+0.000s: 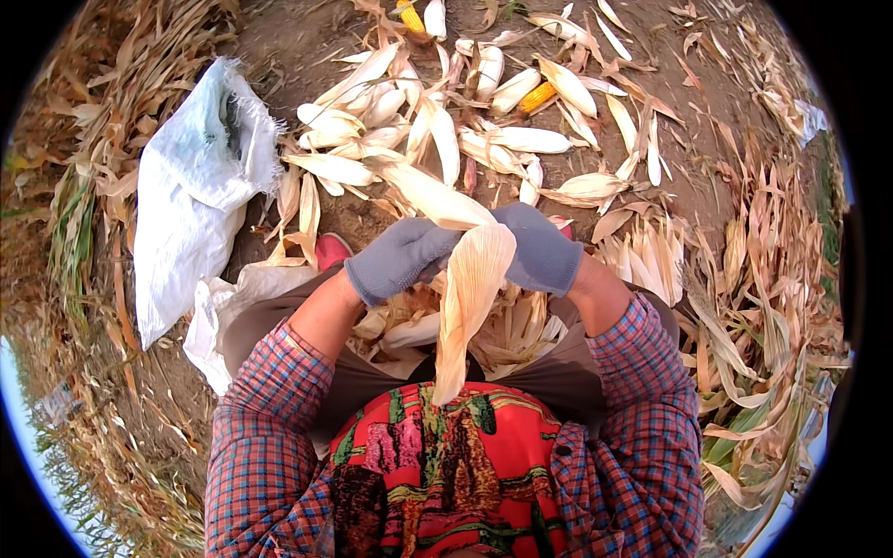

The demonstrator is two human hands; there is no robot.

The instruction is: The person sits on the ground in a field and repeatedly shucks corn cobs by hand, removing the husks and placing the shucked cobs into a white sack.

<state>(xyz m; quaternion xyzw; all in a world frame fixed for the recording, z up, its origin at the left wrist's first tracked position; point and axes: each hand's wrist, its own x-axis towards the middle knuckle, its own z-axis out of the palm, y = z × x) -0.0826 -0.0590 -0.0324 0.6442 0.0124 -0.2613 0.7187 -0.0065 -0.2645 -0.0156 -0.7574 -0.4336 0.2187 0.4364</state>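
Observation:
Both my hands, in grey knit gloves, meet in front of my lap around dry corn husk. My left hand has its fingers curled in beside the husk. My right hand is closed at the husk's upper right edge. One broad pale husk leaf folds over and hangs toward my red patterned shirt. Another husk piece stretches away to the upper left, over the corn on the ground. Whether a cob sits inside the grip is hidden by the gloves and husk.
Dry corn ears in husks are strewn ahead, with a bare yellow cob among them. At left lies a white woven sack. Loose husks fill the space between my legs. Dry stalks line the right side.

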